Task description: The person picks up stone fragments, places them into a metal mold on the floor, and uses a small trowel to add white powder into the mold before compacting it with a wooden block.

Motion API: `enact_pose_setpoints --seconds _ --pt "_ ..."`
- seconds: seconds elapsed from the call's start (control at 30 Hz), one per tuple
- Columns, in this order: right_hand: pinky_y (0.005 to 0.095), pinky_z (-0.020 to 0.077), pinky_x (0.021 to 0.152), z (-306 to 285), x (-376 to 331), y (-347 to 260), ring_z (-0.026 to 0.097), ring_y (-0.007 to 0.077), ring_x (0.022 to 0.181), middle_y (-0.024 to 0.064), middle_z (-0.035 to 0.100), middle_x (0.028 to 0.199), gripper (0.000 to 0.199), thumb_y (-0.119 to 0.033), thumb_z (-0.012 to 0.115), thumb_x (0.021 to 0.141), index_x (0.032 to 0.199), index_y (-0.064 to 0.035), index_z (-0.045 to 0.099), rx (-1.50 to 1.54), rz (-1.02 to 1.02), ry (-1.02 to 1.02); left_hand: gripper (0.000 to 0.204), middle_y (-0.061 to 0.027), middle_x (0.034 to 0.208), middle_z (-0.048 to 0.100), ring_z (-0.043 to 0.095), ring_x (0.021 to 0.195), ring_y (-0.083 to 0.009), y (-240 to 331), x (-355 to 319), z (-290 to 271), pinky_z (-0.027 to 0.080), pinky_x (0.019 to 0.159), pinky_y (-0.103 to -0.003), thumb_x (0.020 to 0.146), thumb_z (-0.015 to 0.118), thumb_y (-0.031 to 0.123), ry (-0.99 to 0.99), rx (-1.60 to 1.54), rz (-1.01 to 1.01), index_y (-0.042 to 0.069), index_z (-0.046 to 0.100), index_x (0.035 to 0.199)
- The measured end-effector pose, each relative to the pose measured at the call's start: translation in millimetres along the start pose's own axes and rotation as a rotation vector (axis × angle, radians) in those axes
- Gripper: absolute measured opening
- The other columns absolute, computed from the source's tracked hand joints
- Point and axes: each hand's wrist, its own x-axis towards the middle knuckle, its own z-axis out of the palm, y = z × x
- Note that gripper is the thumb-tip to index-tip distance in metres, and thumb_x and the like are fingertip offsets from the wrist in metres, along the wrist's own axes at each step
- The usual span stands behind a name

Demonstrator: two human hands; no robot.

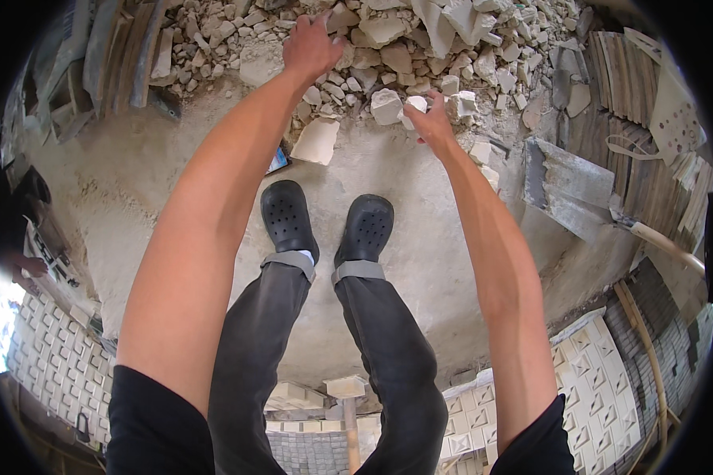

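My left hand (312,49) reaches into the far part of a heap of pale rubble (214,39), its thumb and fingers spread apart against the stones. Some of its fingers are hidden behind the hand. Nearer and to the right, my right hand (432,123) pinches a small white stone chunk (417,103) at the heap's front edge. Just left of that chunk lies a bigger whitish block (386,106). A flat, pale slab (316,141) rests on the floor in front of the heap, between my forearms.
Stacked thin slats (622,75) and a metal dustpan-like scoop (566,182) stand at the right. A wooden-handled tool (661,244) lies beyond the scoop. Patterned cream tiles (586,376) and a mallet (348,396) are behind my feet in dark clogs (366,222). Another person's hand (32,265) shows far left.
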Motion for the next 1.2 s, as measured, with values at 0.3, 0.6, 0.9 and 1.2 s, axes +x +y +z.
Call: enact_pose_setpoints --seconds 0.3,0.6,0.9,1.2 --pt "0.0504 0.0475 0.091 -9.0 13.2 -20.3 0.058 0.0431 0.111 0.0255 0.058 0.121 0.061 -0.031 0.063 0.080 0.130 -0.0019 0.047 -0.502 -0.314 0.290 0.039 -0.0145 0.118 0.060 0.059 0.112 -0.0348 24.8 2.5 -16.8 0.050 0.090 -0.047 0.089 0.063 0.032 -0.129 0.013 0.026 0.008 0.060 0.119" --pt "0.0527 0.0509 0.090 12.5 31.6 -45.4 0.058 0.0445 0.111 0.0242 0.055 0.120 0.066 -0.026 0.066 0.081 0.138 -0.0091 0.038 -0.718 -0.363 0.188 0.045 -0.0190 0.114 0.063 0.061 0.108 -0.0379 9.3 11.0 -6.3 0.049 0.091 -0.049 0.095 0.053 0.039 -0.111 0.008 0.111 0.001 0.060 0.119" --pt "0.0494 0.0498 0.094 6.6 35.0 -52.5 0.057 0.0458 0.114 0.0313 0.043 0.136 0.093 -0.024 0.079 0.072 0.147 -0.0107 0.024 -0.724 -0.511 0.122 0.062 -0.0303 0.118 0.062 0.060 0.112 -0.0426 -24.8 -0.3 -8.4 0.044 0.097 -0.047 0.094 0.046 0.047 -0.301 -0.289 -0.155 -0.006 0.054 0.124" --pt "0.0493 0.0500 0.095 22.8 21.0 -55.8 0.056 0.0456 0.116 0.0261 0.041 0.140 0.090 -0.024 0.081 0.071 0.146 -0.0165 0.031 -0.733 -0.383 0.069 0.051 -0.0165 0.122 0.063 0.059 0.114 -0.0349 -1.4 -41.3 -1.2 0.047 0.095 -0.043 0.089 0.058 0.037 -0.020 -0.447 -0.205 0.003 0.056 0.127"
